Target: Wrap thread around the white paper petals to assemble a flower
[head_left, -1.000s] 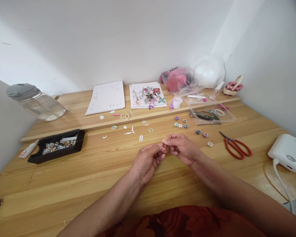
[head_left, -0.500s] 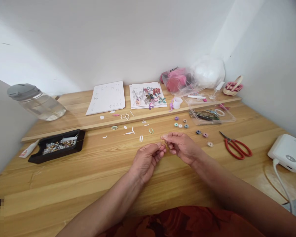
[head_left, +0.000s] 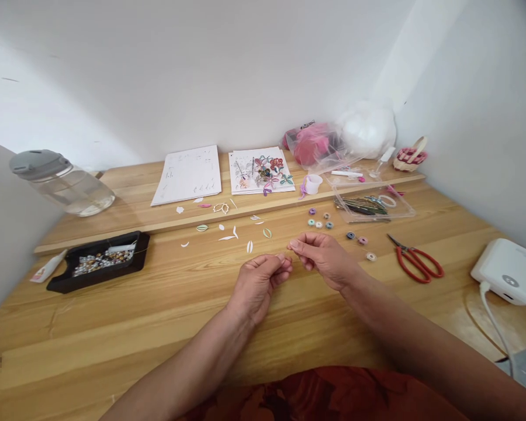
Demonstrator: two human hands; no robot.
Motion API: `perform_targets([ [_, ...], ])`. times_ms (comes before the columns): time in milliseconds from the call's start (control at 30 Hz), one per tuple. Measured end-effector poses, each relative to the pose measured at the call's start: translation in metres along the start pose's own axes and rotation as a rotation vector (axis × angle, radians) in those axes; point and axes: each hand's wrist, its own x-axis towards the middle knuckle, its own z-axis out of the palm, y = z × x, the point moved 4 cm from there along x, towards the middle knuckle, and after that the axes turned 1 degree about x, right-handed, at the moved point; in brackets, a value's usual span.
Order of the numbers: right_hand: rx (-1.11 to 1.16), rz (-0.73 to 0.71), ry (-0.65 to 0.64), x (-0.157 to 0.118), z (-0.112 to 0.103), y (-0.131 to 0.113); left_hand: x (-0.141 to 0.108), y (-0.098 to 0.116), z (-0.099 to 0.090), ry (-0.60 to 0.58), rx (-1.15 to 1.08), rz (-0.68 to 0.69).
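My left hand [head_left: 260, 283] is closed in a pinch over the wooden table [head_left: 170, 327], its fingertips pressed together. Just to its right, my right hand [head_left: 322, 257] pinches too, thumb against forefinger. Whatever the fingertips hold is too small and fine to make out. Beyond the hands lie small leaf-shaped pieces: a green-edged leaf [head_left: 267, 233], a white leaf pair [head_left: 249, 247] and a green and white leaf [head_left: 202, 228]. Several thread bobbins sit past my right hand, among them a pink bobbin [head_left: 362, 241] and a purple bobbin [head_left: 312, 211].
Red-handled scissors [head_left: 416, 262] and a white device [head_left: 508, 272] with a cable lie right. A black tray [head_left: 55, 286] of beads and a water bottle [head_left: 70, 187] stand left. Paper sheets [head_left: 186, 175], a clear plastic box [head_left: 405, 213] and a small basket [head_left: 409, 159] are farther back.
My right hand's fingertips have drawn slightly up and away from my left hand's, so the gap between them is a little wider. The view has shifted slightly.
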Motion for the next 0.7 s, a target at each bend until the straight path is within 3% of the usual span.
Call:
perform_targets([
  [167, -0.058, -0.066, 0.042, 0.003, -0.004, -0.002, 0.001, -0.002, -0.003, 0.022, 0.058, -0.011],
  [400, -0.056, 0.045, -0.015, 0.002, -0.003, 0.001, 0.001, -0.002, -0.004, 0.038, 0.061, -0.014],
  [700, 0.035, 0.018, 0.014, -0.001, 0.004, 0.005, 0.0, -0.002, -0.001, -0.032, -0.007, -0.093],
])
